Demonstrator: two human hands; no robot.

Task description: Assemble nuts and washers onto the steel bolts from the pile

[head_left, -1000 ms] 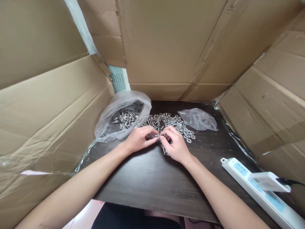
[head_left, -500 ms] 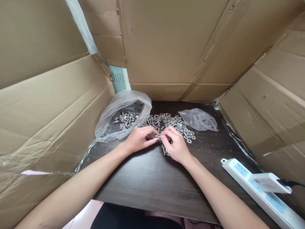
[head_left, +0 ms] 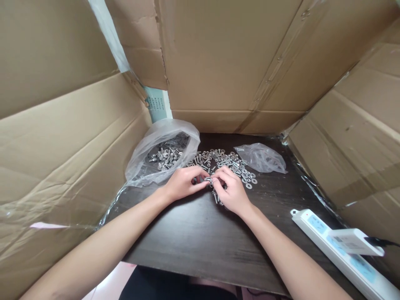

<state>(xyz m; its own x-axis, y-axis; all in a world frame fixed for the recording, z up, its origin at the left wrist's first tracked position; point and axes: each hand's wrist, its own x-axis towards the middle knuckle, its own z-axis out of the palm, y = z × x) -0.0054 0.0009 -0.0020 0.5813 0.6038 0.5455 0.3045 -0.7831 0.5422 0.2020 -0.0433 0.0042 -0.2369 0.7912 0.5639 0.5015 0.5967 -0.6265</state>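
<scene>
Where the cardboard wall (head_left: pixel 62 137) closes the left side, an open plastic bag (head_left: pixel 162 146) of assembled fasteners is set on the dark table (head_left: pixel 193 237), just beside the left hand (head_left: pixel 183 183). That hand is curled, its fingertips pinched on a small bolt (head_left: pixel 207 179) held above the table before the loose pile of bolts and washers (head_left: pixel 225 160). The right hand (head_left: pixel 229 189) is likewise closed on the same bolt. Turning is best done with short finger rolls, the bolt kept steady. Rightward, 1 crumpled bag (head_left: pixel 261 157) and a power strip (head_left: pixel 340 250) are passed; the open room lies towards the near edge.
</scene>
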